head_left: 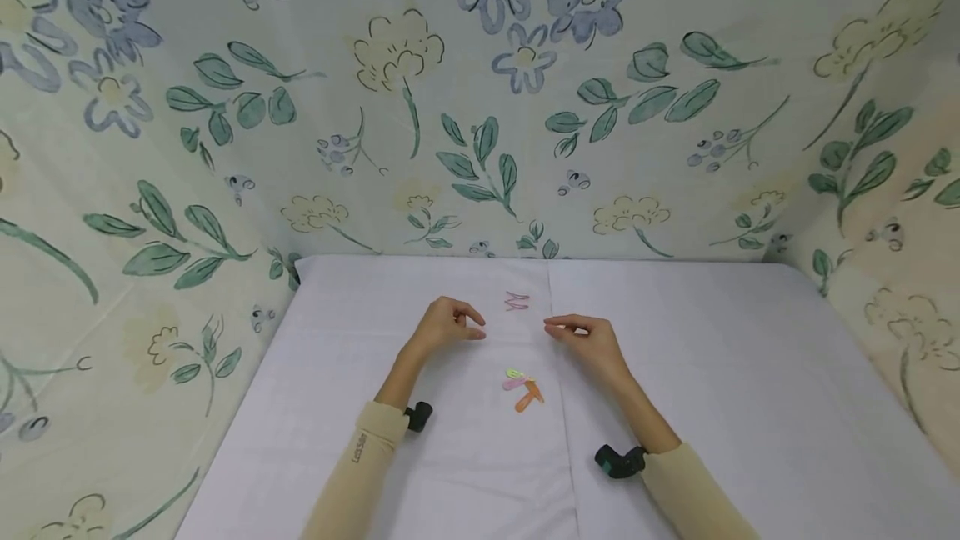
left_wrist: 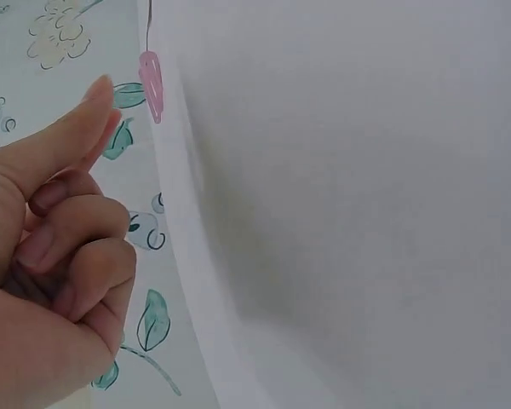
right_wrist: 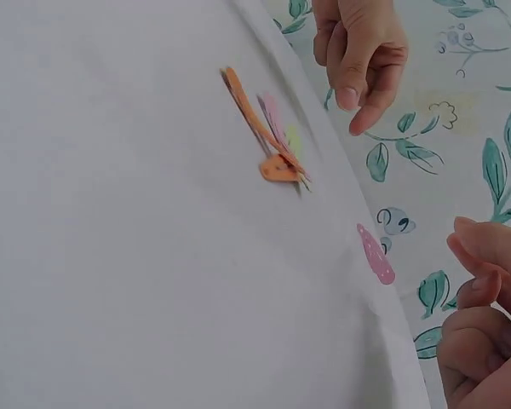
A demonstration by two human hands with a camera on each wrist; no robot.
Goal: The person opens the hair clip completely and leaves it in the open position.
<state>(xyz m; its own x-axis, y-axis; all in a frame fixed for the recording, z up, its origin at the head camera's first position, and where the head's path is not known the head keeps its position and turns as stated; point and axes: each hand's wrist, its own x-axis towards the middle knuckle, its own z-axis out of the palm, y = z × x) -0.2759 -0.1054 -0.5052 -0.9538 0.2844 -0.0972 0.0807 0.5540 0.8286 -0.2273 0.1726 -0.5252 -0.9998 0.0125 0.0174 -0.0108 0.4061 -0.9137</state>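
Observation:
Two slim pink hair clips (head_left: pixel 517 301) lie in a zigzag on the white cloth, beyond and between the hands. My left hand (head_left: pixel 448 325) hovers to their near left; its thumb and index finger are apart with nothing seen between them. On the near right, my right hand (head_left: pixel 591 343) has thumb and index tips close together, with no object visible there. Nearer the body is a small cluster with an orange hair clip (head_left: pixel 529 395), a pink hair clip (head_left: pixel 514 384) and a yellow-green hair clip (head_left: pixel 514 373). The right wrist view shows a pink clip (right_wrist: pixel 376 256) with pale dots.
The white cloth (head_left: pixel 712 373) covers the table, with a crease running lengthwise near its middle. Behind and at the sides hangs a floral curtain (head_left: pixel 420 123). Each wrist carries a black camera, the left camera (head_left: pixel 420 416) and the right camera (head_left: pixel 621 462).

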